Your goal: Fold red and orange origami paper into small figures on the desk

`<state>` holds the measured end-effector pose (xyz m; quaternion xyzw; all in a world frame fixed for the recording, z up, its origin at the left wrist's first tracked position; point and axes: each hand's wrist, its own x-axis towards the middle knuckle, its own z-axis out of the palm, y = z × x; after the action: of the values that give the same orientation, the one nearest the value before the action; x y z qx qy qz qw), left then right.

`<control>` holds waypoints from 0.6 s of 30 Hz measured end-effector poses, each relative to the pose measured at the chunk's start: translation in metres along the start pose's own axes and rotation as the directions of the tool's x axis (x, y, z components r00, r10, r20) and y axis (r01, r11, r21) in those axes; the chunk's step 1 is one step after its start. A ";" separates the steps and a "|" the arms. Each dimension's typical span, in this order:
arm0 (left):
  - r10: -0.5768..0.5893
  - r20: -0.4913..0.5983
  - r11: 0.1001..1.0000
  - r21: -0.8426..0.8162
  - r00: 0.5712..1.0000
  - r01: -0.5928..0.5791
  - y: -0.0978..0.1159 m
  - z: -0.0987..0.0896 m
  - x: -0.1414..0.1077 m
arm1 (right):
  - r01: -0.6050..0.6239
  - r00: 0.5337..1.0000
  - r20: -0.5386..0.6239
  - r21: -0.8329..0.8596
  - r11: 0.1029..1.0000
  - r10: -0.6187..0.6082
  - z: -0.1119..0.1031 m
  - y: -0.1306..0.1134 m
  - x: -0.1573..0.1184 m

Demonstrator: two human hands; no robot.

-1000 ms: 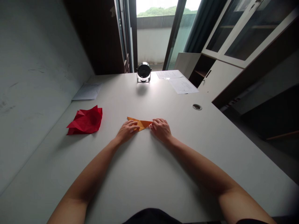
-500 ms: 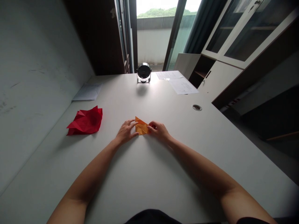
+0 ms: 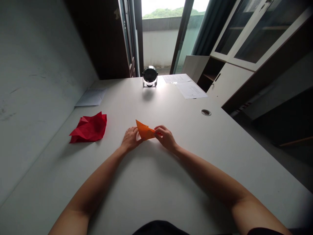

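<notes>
A small folded sheet of orange paper (image 3: 145, 131) is held between my two hands, tilted up off the desk with one pointed corner rising at its left. My left hand (image 3: 130, 138) grips its left edge, the thumb at the lower front and the fingers partly hidden behind the paper. At the right end, my right hand (image 3: 165, 137) pinches the paper between thumb and fingers. To the left, apart from both hands, lies a creased piece of red paper (image 3: 91, 128) with raised corners.
The white desk (image 3: 156, 176) runs beneath both arms. A round black device on a metal stand (image 3: 150, 76) stands at the far edge. Printed sheets (image 3: 192, 89) lie far right, more papers (image 3: 91, 97) by the left wall. A round cable hole (image 3: 205, 112) is at right.
The orange paper has gone from lying nearly flat to tilted up, its pointed corner shifting left. My left fingers have moved behind it. The red paper stays put.
</notes>
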<state>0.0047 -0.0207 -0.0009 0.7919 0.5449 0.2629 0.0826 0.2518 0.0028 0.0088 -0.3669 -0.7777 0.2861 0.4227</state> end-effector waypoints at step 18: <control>-0.005 -0.013 0.941 -0.339 1.000 0.000 -0.005 -0.004 0.000 | 0.108 0.993 0.044 0.082 0.991 -0.112 -0.005 -0.006 -0.002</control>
<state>-0.0016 -0.0190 -0.0001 0.7634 0.4931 0.3581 0.2143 0.2552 -0.0014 0.0146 -0.2995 -0.7949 0.3018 0.4329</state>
